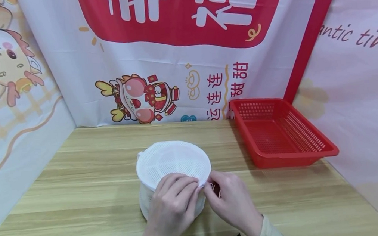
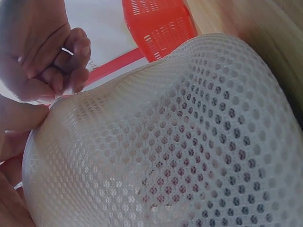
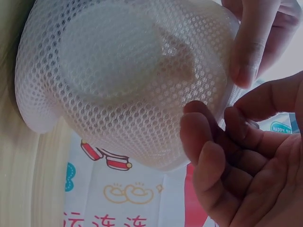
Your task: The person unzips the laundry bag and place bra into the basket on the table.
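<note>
The left hand (image 1: 174, 200) lies over the near side of a white mesh bag (image 1: 175, 154), its fingers on top and thumb on the side, gripping the rim. The right hand (image 1: 231, 196) pinches that rim just beside it, thumb against fingertip; whatever small part it may hold is hidden.

The bag stands upright mid-desk, drum-shaped, with a flat round top, a smooth pale rim and a small tab at the far left. Its sides are honeycomb mesh, dented in places — a pale disc and reddish patches show through, too blurred to name.

The desk (image 1: 65, 207) has a light, striped wood grain. At its far right corner sits a red slotted basket (image 1: 288, 158). Along the far edge hangs a red-and-white banner (image 1: 183, 54) with Chinese characters and a cartoon figure; pale printed sheets (image 1: 359, 92) flank both sides.
</note>
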Demonstrator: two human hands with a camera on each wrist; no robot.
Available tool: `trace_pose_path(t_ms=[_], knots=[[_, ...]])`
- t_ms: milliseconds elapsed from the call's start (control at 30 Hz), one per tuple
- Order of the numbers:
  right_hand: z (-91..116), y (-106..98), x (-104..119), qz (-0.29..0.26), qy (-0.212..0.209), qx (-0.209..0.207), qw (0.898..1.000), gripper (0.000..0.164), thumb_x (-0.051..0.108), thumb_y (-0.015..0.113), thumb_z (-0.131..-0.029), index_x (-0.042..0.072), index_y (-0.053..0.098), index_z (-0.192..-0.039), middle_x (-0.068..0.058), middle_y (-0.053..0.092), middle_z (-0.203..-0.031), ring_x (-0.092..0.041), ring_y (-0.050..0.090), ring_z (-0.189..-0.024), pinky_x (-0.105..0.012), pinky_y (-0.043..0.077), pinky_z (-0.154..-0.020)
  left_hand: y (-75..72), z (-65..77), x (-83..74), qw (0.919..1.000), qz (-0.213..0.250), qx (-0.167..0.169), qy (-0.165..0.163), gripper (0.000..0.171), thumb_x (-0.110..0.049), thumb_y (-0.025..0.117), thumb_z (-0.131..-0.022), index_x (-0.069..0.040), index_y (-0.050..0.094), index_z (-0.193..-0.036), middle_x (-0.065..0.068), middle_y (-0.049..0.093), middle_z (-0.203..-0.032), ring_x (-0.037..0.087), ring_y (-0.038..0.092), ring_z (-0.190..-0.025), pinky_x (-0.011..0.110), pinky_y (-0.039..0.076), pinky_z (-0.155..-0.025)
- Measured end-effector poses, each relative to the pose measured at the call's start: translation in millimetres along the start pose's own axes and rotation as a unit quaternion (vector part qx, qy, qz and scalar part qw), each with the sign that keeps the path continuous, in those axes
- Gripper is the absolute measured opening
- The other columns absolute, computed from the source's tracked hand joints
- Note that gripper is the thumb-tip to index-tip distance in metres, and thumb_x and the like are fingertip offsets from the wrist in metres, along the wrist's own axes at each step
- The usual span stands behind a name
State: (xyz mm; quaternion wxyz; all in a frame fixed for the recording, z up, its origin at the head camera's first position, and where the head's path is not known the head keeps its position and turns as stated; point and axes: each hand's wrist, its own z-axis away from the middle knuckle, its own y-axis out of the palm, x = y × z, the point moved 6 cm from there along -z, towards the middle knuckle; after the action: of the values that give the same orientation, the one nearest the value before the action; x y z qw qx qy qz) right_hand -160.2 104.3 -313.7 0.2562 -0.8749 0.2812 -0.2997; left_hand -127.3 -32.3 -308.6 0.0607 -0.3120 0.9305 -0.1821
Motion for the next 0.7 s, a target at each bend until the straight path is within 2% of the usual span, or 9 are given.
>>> trace_pose_path(t_ms=[133,233,467,700], knots=[[-0.2,0.4,2.3,-0.022,-0.02,0.002,1.0,0.028,-0.001,0.062,-0.077,0.024,0.052,-0.067,0.019,0.043,-0.061,0.004,0.04,-0.051,-0.011,0.033,-0.043,3.1,1.6,1.3,0.9997,-0.004,0.024,-0.01,0.015,-0.012,0.062,-0.09,-0.004,0.075,-0.089,0.003,0.07,-0.094,0.025,0.063,-0.088,0.041,0.05,-0.084],[-0.1,0.2,4.2,-0.038,-0.034,0.0,0.999,0.028,-0.002,0.062,-0.077,0.023,0.052,-0.068,0.018,0.044,-0.062,0.004,0.041,-0.052,-0.01,0.034,-0.044,3.9,1.2,1.0,0.9996,-0.003,0.028,-0.007,0.015,-0.012,0.063,-0.091,-0.004,0.075,-0.09,0.004,0.07,-0.095,0.025,0.062,-0.089,0.041,0.049,-0.085],[0.6,-0.3,5.5,-0.046,-0.039,-0.008,0.998,0.027,-0.001,0.062,-0.078,0.023,0.053,-0.068,0.018,0.045,-0.062,0.0,0.043,-0.05,-0.01,0.033,-0.044,0.3,-1.6,-2.1,0.9999,-0.002,0.0,0.014,0.023,-0.012,0.056,-0.098,-0.002,0.074,-0.089,0.005,0.069,-0.092,0.025,0.063,-0.086,0.041,0.05,-0.081],[1.5,-2.1,6.2,-0.034,-0.038,-0.024,0.998,0.028,-0.002,0.062,-0.075,0.023,0.052,-0.066,0.017,0.045,-0.063,-0.002,0.045,-0.051,-0.01,0.034,-0.045,0.2,-2.1,-3.8,0.9998,-0.008,-0.005,0.018,0.026,-0.013,0.054,-0.099,-0.001,0.074,-0.088,0.006,0.069,-0.091,0.025,0.063,-0.085,0.042,0.051,-0.081]])
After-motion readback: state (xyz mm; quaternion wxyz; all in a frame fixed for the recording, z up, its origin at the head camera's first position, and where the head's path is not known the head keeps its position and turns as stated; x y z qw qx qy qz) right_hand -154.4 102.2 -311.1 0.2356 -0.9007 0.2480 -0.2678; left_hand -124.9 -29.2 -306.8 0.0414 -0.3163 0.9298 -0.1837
